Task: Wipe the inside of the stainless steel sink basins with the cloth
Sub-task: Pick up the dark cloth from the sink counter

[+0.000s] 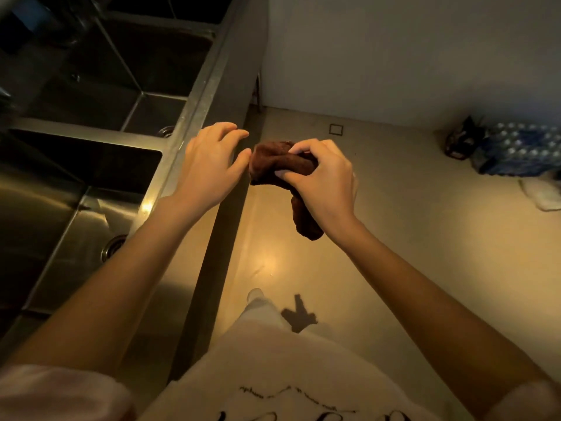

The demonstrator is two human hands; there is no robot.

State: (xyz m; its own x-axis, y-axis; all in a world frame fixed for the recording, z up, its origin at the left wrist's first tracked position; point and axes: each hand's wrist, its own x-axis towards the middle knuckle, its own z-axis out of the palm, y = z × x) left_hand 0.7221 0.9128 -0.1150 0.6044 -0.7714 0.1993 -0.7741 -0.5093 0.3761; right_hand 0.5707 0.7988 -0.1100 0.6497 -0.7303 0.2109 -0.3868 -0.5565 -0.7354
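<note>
A stainless steel sink unit (194,95) with several basins runs along the left; each of the two nearer basins shows a round drain. My right hand (321,180) is shut on a bunched dark brown cloth (273,162), held in the air over the floor to the right of the sink's front rim, with one end hanging down below the wrist. My left hand (209,165) hovers just left of the cloth above the rim, fingers spread, thumb near or just touching the cloth's edge and holding nothing.
Pale floor stretches to the right, with a small square floor drain (335,129) near the wall. At the far right lie a blue pack of bottles (516,153), a dark bag (461,141) and a white cloth (543,196).
</note>
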